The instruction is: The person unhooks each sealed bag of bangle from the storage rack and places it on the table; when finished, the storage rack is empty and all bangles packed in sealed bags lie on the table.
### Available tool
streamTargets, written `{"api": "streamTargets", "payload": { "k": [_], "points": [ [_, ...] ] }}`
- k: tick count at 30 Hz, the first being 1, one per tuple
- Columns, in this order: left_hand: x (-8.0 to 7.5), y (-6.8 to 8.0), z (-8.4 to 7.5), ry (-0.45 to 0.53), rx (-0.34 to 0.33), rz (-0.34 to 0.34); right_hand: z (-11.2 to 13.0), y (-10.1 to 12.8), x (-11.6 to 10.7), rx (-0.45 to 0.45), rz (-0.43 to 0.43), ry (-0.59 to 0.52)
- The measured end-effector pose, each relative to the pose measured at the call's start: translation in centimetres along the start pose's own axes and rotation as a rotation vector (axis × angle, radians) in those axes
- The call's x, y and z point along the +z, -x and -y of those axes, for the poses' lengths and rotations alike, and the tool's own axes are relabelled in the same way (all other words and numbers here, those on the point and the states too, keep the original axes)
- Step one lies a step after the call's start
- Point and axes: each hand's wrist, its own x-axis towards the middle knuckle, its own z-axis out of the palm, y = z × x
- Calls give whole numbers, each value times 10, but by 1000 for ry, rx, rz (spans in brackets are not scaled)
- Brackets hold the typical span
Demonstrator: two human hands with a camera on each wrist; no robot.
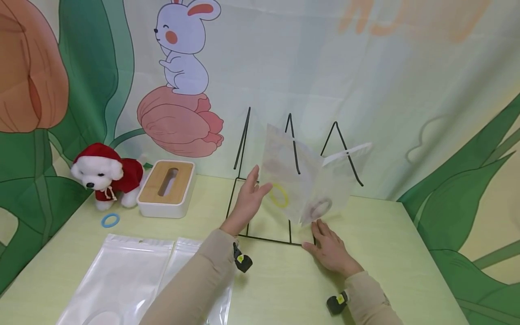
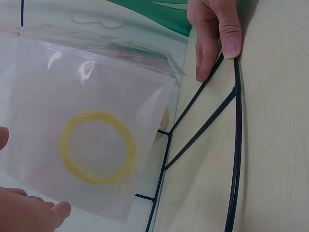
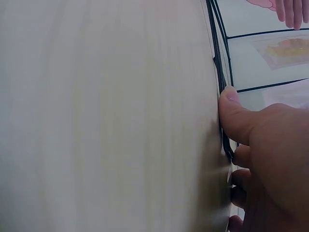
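The bag [image 1: 290, 178] with the yellow ring [image 2: 96, 116] sits at the middle of the rack [image 2: 237, 125], tilted, long axis seemingly upright. The left hand [image 1: 248, 198], nearer it, spreads over the rack's left side; contact is unclear. The right hand [image 1: 330, 248] grips the rack's front right corner.

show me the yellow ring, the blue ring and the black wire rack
Yellow ring [image 2: 131, 148]: left wrist view, on the right side of its band.
Blue ring [image 1: 103, 220]: head view, on the left side of its band.
Black wire rack [image 2: 237, 128]: left wrist view, on its front base rod.
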Motion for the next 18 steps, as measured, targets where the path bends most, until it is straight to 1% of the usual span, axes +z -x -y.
{"api": "streamTargets", "payload": {
  "k": [4, 11, 18],
  "points": [
    [1, -2, 0, -13, 6, -4, -1, 0, 0, -4, -2, -1],
    [2, -4, 1, -63, -34, -16, 1, 1, -1, -10, -9, 4],
    [3, -6, 0, -49, -22, -14, 1, 1, -2, -10, -8, 1]
  ]
}}
